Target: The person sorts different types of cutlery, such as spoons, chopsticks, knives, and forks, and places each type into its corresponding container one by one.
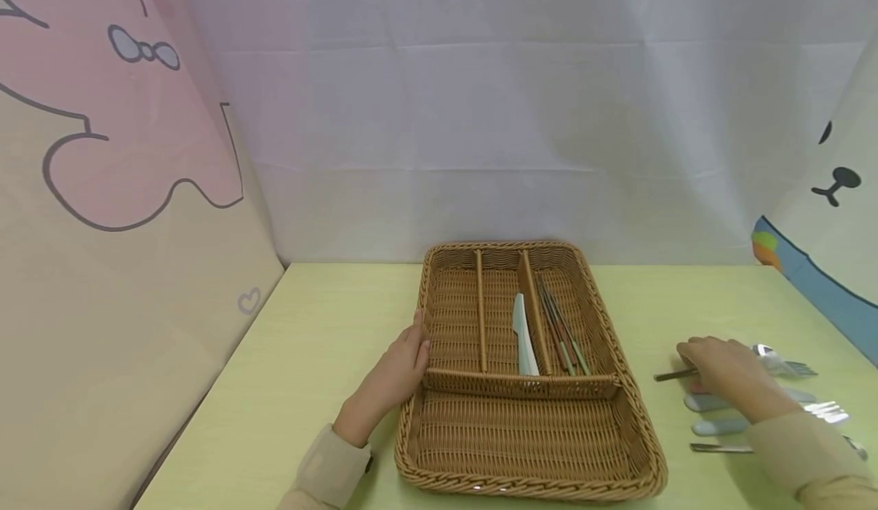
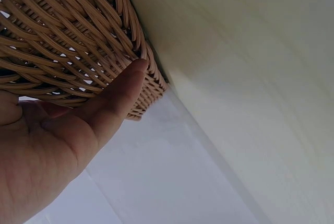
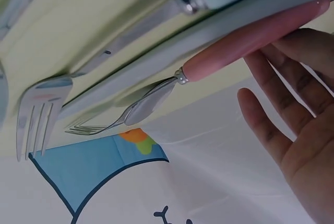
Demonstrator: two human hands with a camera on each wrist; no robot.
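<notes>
My left hand (image 1: 391,373) holds the left side of a brown wicker tray (image 1: 641,449); in the left wrist view a finger lies along its woven wall (image 2: 68,46). The right hand (image 1: 730,373) is at the cutlery on the right, its fingertips at the dark handle of a metal spoon (image 1: 675,373) and pinching it. Its bowl (image 3: 151,104) overlaps a pink-handled fork (image 3: 250,46), which hides part of the fingers. Beside these lie a pale knife (image 1: 706,402), a light-blue-handled fork (image 1: 720,426) and another metal spoon (image 1: 720,447), partly covered by the sleeve.
Pale knives (image 1: 523,335) lie in the tray's middle back compartment, and several chopsticks (image 1: 565,335) with coloured ends in the right one. Dividers (image 1: 482,312) split the tray. A white cloth (image 1: 480,113) hangs behind the yellow table (image 1: 329,304), with printed cloths at both sides.
</notes>
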